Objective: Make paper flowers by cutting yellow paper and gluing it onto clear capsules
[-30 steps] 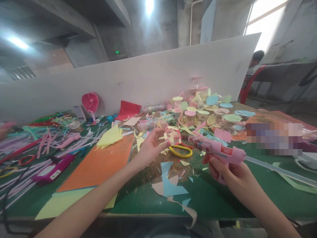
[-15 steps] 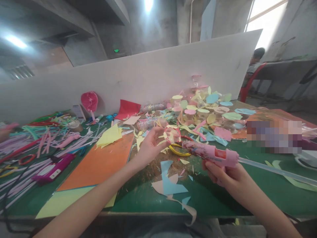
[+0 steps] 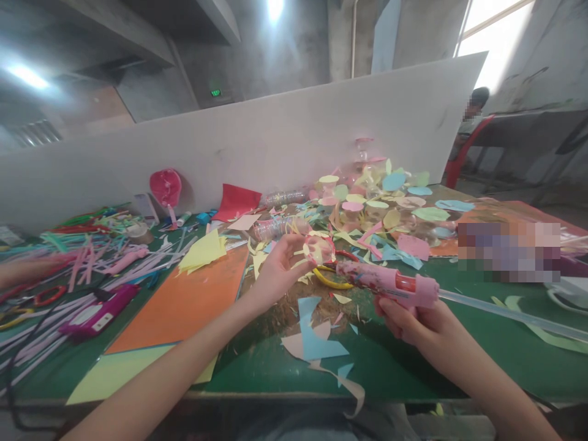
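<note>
My left grip (image 3: 285,272) is pinched on a clear plastic piece (image 3: 319,250) above the counter (image 3: 390,367). My right grip (image 3: 427,327) is clenched on a pink glue gun (image 3: 390,286), its nozzle (image 3: 339,267) just beside the piece, so I'd hold both steady.

blurred: pixelated patch (image 3: 509,251), table's right | cut off: glue stick (image 3: 514,315), right edge

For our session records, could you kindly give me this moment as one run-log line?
left hand: clear plastic piece | right hand: pink hot glue gun, clear glue stick in it | nearby: orange card
</note>
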A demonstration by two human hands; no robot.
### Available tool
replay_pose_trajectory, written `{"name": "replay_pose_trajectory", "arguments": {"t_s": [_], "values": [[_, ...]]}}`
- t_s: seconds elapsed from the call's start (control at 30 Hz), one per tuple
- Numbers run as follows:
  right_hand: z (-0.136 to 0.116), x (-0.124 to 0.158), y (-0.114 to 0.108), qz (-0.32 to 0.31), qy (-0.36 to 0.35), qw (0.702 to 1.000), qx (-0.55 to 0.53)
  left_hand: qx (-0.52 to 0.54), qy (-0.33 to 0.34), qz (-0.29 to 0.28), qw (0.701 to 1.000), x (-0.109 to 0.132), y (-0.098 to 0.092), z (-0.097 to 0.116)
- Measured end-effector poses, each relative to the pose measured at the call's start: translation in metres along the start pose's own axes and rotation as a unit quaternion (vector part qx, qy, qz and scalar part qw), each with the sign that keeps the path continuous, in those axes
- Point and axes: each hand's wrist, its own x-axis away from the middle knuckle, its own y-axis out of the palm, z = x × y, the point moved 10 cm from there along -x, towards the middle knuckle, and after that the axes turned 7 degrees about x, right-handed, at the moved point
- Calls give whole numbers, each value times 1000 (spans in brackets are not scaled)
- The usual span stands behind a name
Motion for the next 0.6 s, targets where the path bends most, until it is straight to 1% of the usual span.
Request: {"name": "replay_pose_trajectory", "arguments": {"t_s": [0.17, 0.33, 0.6], "values": [[1, 0, -1, 2, 10, 1000, 1, -2, 1, -1, 1000, 0, 0, -1], [1, 1, -2, 9, 18, 1000, -21, -2, -5, 1, 1000, -1, 0, -1], [9, 0, 3, -9, 39, 998, -40, -6, -9, 5, 1000, -1, 0, 0]]}}
